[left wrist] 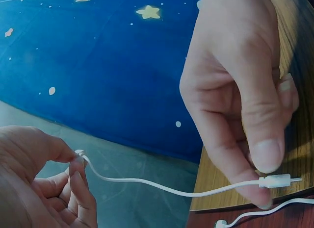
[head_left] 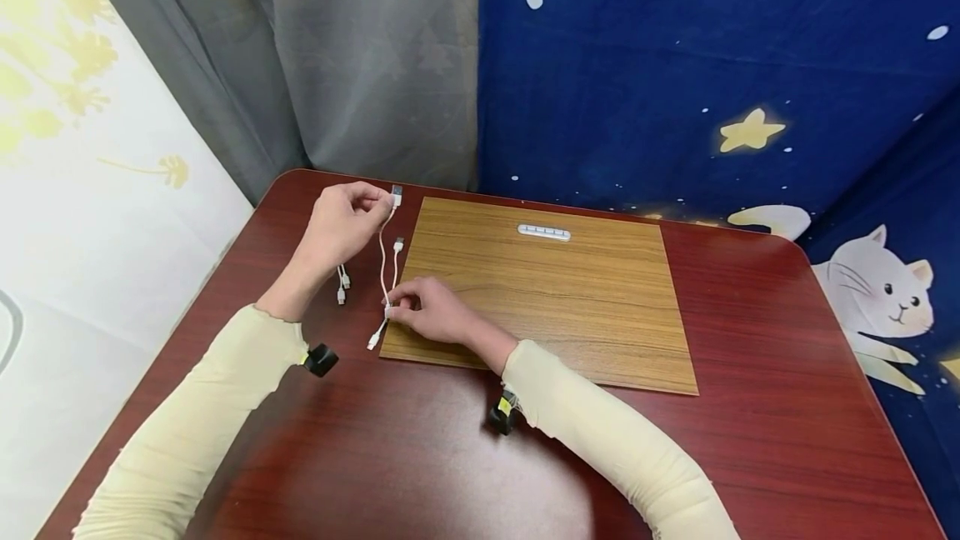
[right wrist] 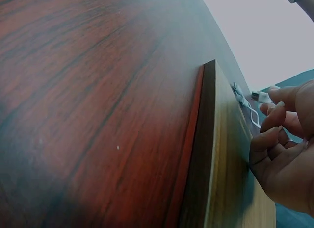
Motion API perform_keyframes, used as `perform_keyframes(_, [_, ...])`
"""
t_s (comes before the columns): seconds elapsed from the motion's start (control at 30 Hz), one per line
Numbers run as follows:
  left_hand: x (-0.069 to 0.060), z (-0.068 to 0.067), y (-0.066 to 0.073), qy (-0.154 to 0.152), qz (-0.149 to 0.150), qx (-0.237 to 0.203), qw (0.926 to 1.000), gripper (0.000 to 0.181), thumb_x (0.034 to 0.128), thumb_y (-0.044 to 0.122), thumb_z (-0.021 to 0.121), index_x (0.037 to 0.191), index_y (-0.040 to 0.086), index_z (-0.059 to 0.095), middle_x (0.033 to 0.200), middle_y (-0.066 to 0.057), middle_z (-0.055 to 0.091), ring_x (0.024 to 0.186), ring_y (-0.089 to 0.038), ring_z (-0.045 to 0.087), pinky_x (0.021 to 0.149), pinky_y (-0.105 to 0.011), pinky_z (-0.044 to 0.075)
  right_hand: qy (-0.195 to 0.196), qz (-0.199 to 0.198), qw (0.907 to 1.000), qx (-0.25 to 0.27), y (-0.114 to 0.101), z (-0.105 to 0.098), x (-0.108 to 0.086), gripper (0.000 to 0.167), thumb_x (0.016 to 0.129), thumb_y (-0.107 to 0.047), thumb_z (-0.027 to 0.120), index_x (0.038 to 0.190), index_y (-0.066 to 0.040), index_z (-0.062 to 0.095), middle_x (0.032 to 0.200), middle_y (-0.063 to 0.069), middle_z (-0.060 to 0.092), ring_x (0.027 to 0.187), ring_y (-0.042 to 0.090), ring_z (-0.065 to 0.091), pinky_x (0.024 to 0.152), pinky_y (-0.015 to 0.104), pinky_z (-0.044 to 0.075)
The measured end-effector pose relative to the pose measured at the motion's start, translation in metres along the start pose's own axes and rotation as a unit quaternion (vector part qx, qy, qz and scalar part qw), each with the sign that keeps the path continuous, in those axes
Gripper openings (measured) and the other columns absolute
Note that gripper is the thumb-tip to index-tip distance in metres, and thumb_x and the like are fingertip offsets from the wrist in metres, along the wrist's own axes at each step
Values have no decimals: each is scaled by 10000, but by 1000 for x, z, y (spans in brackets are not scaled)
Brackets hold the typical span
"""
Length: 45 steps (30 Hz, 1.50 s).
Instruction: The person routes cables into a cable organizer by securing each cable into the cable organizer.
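Observation:
In the head view my left hand (head_left: pixel 348 219) pinches the USB plug (head_left: pixel 397 198) of a thin white charging cable (head_left: pixel 383 248), above the table's far left part. My right hand (head_left: pixel 435 311), over the board's left edge, pinches the cable's other end. That small white connector (left wrist: pixel 275 181) sticks out past the thumb and finger in the left wrist view, and the cable sags loosely between both hands. A second white cable (head_left: pixel 396 265) lies below, its USB plug (head_left: pixel 398 245) facing away. More small white plugs (head_left: pixel 342 295) show beside my left forearm.
A wood-grain board (head_left: pixel 555 307) covers the middle of the red-brown table (head_left: pixel 757 340). Near its far edge sits a white slotted strip (head_left: pixel 543 232). Grey curtain (head_left: pixel 382 57) and blue star-patterned cloth (head_left: pixel 637 73) hang behind the table.

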<state>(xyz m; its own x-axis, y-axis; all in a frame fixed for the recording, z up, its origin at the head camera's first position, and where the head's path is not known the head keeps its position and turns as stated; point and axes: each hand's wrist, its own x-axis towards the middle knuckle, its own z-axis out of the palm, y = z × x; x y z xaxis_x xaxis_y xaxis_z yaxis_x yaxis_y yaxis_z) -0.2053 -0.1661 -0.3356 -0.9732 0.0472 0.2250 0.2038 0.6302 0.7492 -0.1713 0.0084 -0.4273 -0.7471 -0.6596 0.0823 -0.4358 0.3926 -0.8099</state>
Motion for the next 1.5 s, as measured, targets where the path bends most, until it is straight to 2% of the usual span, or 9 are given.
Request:
perform_keyframes(0.1, [0, 1, 0, 3, 28, -57, 10000, 272, 989, 239, 628, 1039, -4, 737, 789, -89, 680, 684, -197, 567, 593, -277, 407, -27, 37, 9999, 102, 1, 2, 0, 68, 967, -116, 713, 923, -68, 734, 710, -44, 563, 656, 74, 487, 628, 222, 393])
perform_keyframes(0.3, [1, 3, 0, 23, -67, -253, 9997, 251, 992, 234, 635, 1027, 9, 741, 802, -136, 691, 680, -218, 584, 581, -273, 398, -55, 141, 9996, 228, 1, 1, -6, 190, 962, -131, 724, 785, -110, 661, 650, -66, 538, 608, 65, 474, 610, 221, 388])
perform_keyframes(0.4, [2, 3, -1, 8, -132, -354, 9993, 273, 998, 248, 630, 1040, 2, 739, 851, -164, 709, 722, -235, 642, 596, -265, 421, -71, 161, 9994, 303, 0, 0, -10, 199, 969, -128, 717, 781, -100, 659, 630, -64, 548, 577, 60, 481, 588, 224, 392])
perform_keyframes(0.57, [4, 5, -3, -50, -221, -506, 9985, 301, 1005, 259, 618, 1058, -15, 731, 889, -170, 716, 723, -148, 674, 639, -260, 462, -103, 133, 9989, 428, 0, -2, -16, 173, 980, -103, 699, 820, -37, 688, 628, -41, 573, 555, 70, 516, 550, 222, 398])
perform_keyframes(0.83, [9, 9, -2, -122, -281, -698, 9971, 279, 999, 249, 635, 1041, -8, 734, 842, -94, 690, 773, -272, 659, 624, -262, 448, -18, 200, 9988, 454, 1, -10, -31, 166, 984, -131, 701, 839, -50, 688, 645, -11, 597, 565, 88, 566, 545, 236, 413])
perform_keyframes(1.0, [13, 12, -3, -396, -369, -955, 9940, 297, 1006, 249, 637, 1074, -27, 724, 871, -77, 678, 734, -196, 631, 634, -253, 458, 59, 117, 9991, 393, 1, -15, -40, 160, 987, -129, 696, 843, -59, 686, 656, -47, 567, 577, 74, 541, 565, 242, 413])
perform_keyframes(1.1, [16, 17, 0, -629, -398, -1218, 9898, 298, 1007, 237, 639, 1090, -39, 714, 886, -92, 670, 742, -205, 626, 666, -259, 490, 179, 120, 9994, 285, 2, -18, -47, 147, 988, -114, 687, 850, -62, 689, 689, -48, 552, 606, 69, 512, 594, 249, 421])
perform_keyframes(1.33, [27, 35, 9, -1027, -454, -1665, 9796, 289, 1002, 233, 655, 1049, -46, 709, 801, -88, 603, 694, -229, 561, 562, -243, 430, 427, 266, 9985, 237, 7, -31, -68, 118, 998, -119, 668, 910, -54, 711, 767, -33, 552, 691, 93, 506, 663, 278, 444])
perform_keyframes(1.5, [33, 49, 12, -1183, -639, -1841, 9737, 288, 1014, 234, 647, 1041, -47, 706, 880, -131, 619, 736, -244, 575, 566, -247, 421, 508, 393, 9974, 339, 8, -41, -82, 122, 1003, -134, 666, 917, -64, 718, 758, -40, 553, 658, 88, 494, 621, 276, 431])
